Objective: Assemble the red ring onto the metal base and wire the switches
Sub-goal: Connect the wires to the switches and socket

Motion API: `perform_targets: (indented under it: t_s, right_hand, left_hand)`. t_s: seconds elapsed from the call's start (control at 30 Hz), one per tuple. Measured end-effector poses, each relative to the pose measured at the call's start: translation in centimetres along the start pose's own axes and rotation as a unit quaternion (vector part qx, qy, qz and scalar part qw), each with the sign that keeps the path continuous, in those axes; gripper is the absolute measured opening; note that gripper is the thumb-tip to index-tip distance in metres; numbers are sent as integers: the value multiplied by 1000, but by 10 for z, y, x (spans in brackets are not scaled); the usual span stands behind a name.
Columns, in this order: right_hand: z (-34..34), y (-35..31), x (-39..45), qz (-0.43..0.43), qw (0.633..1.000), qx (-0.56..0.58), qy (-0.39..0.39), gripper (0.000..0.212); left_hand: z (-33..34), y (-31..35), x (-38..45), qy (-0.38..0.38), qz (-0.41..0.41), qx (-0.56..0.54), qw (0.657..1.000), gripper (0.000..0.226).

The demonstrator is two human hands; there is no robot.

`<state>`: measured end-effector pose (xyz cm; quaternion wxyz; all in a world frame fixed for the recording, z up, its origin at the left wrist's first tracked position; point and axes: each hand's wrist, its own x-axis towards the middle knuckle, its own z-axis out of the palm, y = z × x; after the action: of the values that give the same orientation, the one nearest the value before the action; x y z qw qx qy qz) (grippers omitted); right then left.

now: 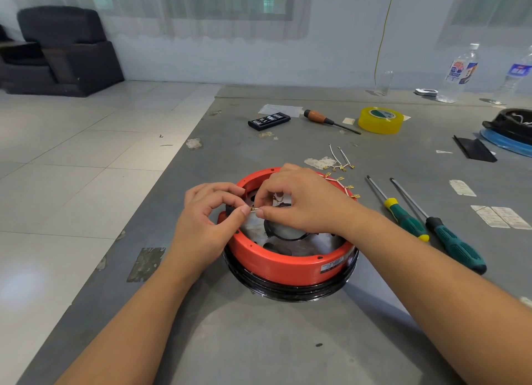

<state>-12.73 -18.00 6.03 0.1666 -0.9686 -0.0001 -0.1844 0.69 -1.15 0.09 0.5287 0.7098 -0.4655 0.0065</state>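
Red ring [283, 265] is sitting on the metal base [290, 291], which rests on the grey table [259, 341] right in front of the person. Both hands are up over the left inner edge of the ring. Left hand [207, 214] has its fingers curled, thumb and forefinger pinching one end of a tiny brass terminal [253, 209]. Right hand [299, 200] pinches the other end, fingers curled too, wrist lying across the ring. Can't tell whether that terminal is already on a switch, it's too small.

Loose white wires [341, 161] with brass ends lie just behind the ring, a few more touching its far right rim. Two green screwdrivers [431, 226] are to the right, side by side. Further back there's a wooden-handled screwdriver [328, 121], a yellow tape roll [380, 120] and a black bit case [269, 121].
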Motion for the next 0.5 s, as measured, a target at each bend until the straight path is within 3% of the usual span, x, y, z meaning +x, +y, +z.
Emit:
perform_targets:
  t_s: [0.5]
  right_hand:
    - [10, 3, 4, 19, 999, 36, 18, 4]
  left_hand:
    - [0, -2, -1, -12, -10, -7, 1000, 14]
